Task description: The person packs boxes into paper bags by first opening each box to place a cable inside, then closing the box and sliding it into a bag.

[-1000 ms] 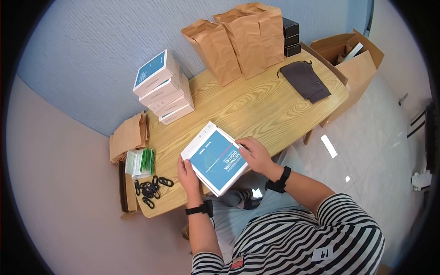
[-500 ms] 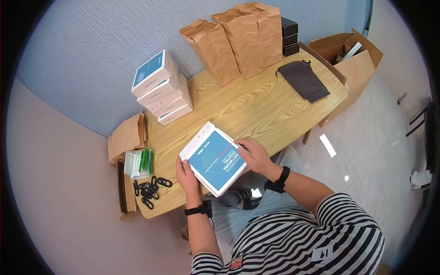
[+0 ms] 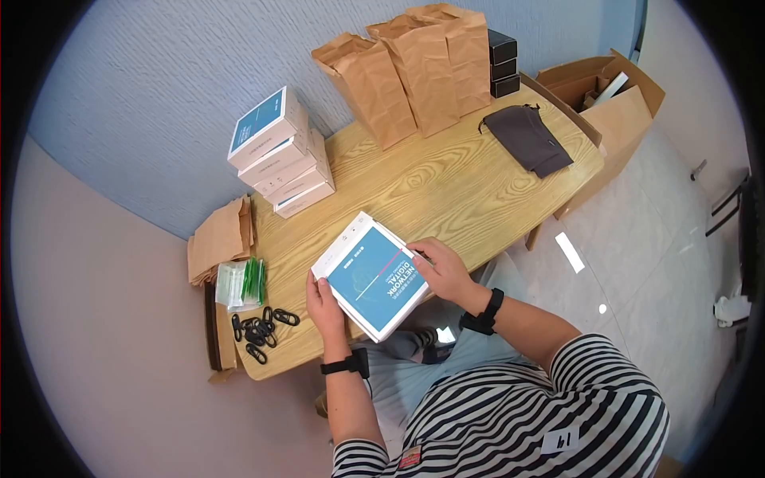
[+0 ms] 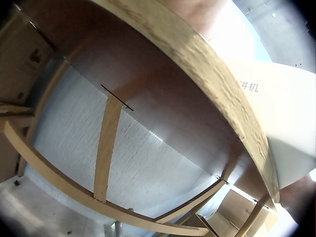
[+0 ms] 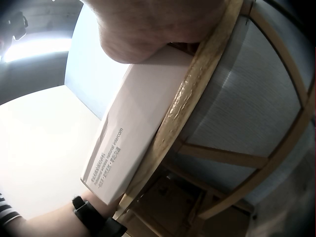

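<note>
Unmoved since earlier frame: white-and-blue box (image 3: 378, 280), held between your left hand (image 3: 327, 311) and right hand (image 3: 448, 275), both gripping its sides.

The underside of the blue-and-white box (image 3: 374, 279) is hidden in the head view — as are parts of the left hand (image 3: 327, 311) and right hand (image 3: 446, 273) beneath it — and its fine print (image 3: 355, 252) is too small to read. The insides of the brown paper bags (image 3: 430, 72) cannot be made out. The left wrist view cuts the box off at the right edge, the right wrist view the right hand at the top.
</note>
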A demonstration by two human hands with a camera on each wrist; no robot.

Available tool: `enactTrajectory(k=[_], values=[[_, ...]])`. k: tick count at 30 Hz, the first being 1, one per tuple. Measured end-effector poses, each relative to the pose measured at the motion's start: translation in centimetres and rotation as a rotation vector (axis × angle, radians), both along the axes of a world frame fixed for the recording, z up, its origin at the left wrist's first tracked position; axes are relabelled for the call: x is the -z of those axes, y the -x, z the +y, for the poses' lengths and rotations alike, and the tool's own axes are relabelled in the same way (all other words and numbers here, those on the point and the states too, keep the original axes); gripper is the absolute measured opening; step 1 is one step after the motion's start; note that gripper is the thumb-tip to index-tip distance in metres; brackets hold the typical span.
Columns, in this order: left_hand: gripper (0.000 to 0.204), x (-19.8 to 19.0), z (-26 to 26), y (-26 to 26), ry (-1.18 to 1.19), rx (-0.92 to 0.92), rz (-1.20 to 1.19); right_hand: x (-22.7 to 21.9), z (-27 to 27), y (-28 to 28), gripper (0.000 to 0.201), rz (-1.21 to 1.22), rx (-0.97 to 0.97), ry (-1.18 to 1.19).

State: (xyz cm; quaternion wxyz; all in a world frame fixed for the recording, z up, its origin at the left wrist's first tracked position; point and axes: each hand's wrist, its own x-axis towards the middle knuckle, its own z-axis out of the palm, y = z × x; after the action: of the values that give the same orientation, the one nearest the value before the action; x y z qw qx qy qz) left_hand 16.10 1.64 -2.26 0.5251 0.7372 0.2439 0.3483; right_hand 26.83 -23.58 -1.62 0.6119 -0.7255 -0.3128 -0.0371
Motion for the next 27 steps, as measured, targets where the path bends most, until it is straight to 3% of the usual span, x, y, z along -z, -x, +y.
enactTrajectory(k=[13, 27], values=[[0.049, 0.3, 0.5, 0.1, 0.021, 0.035, 0.012, -0.1, 0.0, 0.0, 0.031, 0.018, 0.003, 0.016], [0.048, 0.1, 0.5, 0.2, -0.061, -0.055, 0.062, 1.4, 1.0, -0.3, 0.027, 0.051, 0.021, -0.06]])
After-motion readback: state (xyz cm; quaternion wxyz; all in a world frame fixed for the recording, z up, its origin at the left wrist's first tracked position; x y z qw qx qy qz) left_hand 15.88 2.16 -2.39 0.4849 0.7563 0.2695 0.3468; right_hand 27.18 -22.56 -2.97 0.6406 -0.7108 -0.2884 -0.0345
